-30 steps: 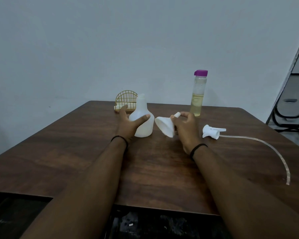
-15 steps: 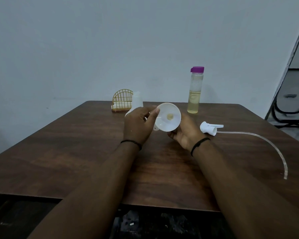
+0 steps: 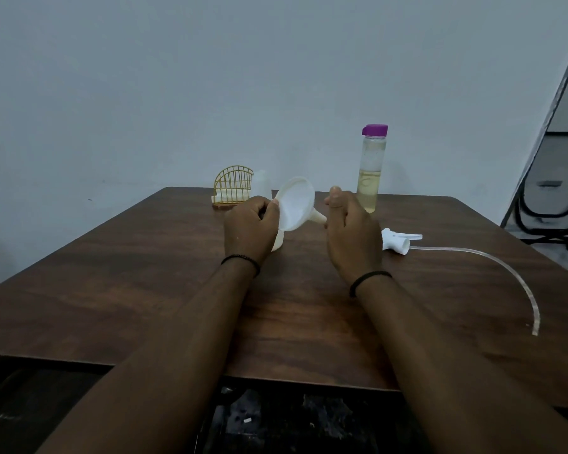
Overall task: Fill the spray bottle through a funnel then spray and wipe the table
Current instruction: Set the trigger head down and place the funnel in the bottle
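Left hand (image 3: 250,228) curls onto the rim of the white plastic funnel (image 3: 295,204), right hand (image 3: 350,229) pinching its spout sideways above the half-hidden white spray bottle (image 3: 276,244); misalign the spout and liquid from the purple-capped bottle (image 3: 370,170) could spill.

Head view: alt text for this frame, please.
Over a dark wooden table, the left hand holds a white funnel by its rim, spout toward the right hand. Behind stand a purple-capped bottle of yellowish liquid and a gold wire rack; a spray head lies right.
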